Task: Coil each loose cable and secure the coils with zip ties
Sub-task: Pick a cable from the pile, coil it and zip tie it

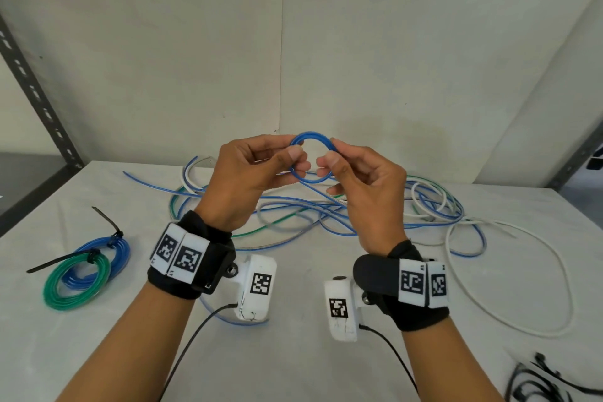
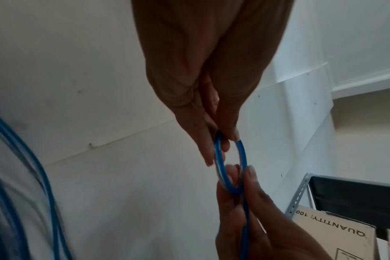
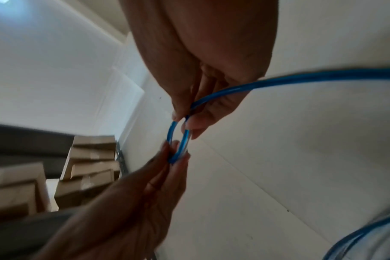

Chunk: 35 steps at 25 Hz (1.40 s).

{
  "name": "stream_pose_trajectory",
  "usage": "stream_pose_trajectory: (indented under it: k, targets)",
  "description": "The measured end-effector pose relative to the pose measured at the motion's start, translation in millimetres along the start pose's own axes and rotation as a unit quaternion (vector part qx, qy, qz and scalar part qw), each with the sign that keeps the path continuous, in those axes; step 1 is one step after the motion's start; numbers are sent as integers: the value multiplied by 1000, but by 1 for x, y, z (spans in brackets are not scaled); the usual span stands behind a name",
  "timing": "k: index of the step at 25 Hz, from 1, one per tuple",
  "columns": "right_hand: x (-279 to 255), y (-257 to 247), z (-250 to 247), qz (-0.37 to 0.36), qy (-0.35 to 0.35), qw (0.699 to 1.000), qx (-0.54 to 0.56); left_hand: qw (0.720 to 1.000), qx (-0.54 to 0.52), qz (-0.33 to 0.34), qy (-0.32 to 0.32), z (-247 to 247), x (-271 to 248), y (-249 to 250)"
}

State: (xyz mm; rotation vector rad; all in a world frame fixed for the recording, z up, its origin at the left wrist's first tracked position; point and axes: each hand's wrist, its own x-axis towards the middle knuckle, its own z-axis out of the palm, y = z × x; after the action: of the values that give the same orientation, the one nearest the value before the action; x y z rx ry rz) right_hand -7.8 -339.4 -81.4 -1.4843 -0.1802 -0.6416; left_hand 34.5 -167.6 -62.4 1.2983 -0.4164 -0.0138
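Note:
Both hands are raised above the table and hold a small blue cable loop [image 1: 312, 138] between them. My left hand [image 1: 251, 170] pinches the loop's left side between thumb and fingers; the left wrist view shows the blue loop [image 2: 219, 158] at that pinch. My right hand [image 1: 354, 179] pinches its right side, and the blue loop [image 3: 178, 140] shows there with the cable's tail running off right. Behind the hands, a tangle of loose cables [image 1: 326, 209], blue, white and green, sprawls over the table. Black zip ties [image 1: 541, 383] lie at the front right.
A blue coil [image 1: 119, 250] and a green coil [image 1: 76, 282], each bound with a black zip tie, lie at the left. A long white cable [image 1: 554, 258] loops out to the right. A dark metal shelf post [image 1: 36, 88] stands at left; cardboard boxes [image 3: 89, 167] are stacked beyond.

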Motion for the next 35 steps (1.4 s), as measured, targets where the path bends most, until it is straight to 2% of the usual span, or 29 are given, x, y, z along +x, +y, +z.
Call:
stream_pose_trajectory:
  k: [1, 3, 5, 6, 7, 10, 18, 21, 24, 26, 29, 35]
  targets:
    - [2, 0, -5, 4, -14, 1000, -15, 999, 25, -11, -20, -3, 0, 1]
    - [6, 0, -18, -11, -90, 990, -110, 986, 156, -10, -65, -10, 1, 1]
    - [8, 0, -25, -48, -174, 956, -231, 956, 276, -1, -97, -13, 1, 1]
    - [7, 0, -26, -59, -194, 942, -267, 949, 297, 2, -105, -13, 0, 1]
    - [7, -2, -26, -65, -199, 937, -280, 944, 310, 9, -109, -13, -1, 2]
    - [6, -5, -24, -70, -186, 947, -251, 929, 348, 51, -115, -9, -4, 8]
    - [4, -4, -15, -88, -150, 966, -194, 918, 366, 133, -77, -9, -5, 10]
    - [6, -8, -17, -50, -111, 983, -136, 943, 305, 133, -25, -12, -2, 14]
    - [10, -11, -26, -39, -48, 993, -103, 978, 178, 101, 26, -22, 3, 17]
    - [10, -13, -23, -33, -27, 996, -77, 992, 92, 84, 38, -17, 2, 16]
    - [5, -11, -9, -2, -22, 1000, -4, 996, 1, 68, 58, -1, 0, 10]
    - [-2, -10, 3, -5, 39, 998, 57, 992, -103, 31, 68, 22, -5, -3]
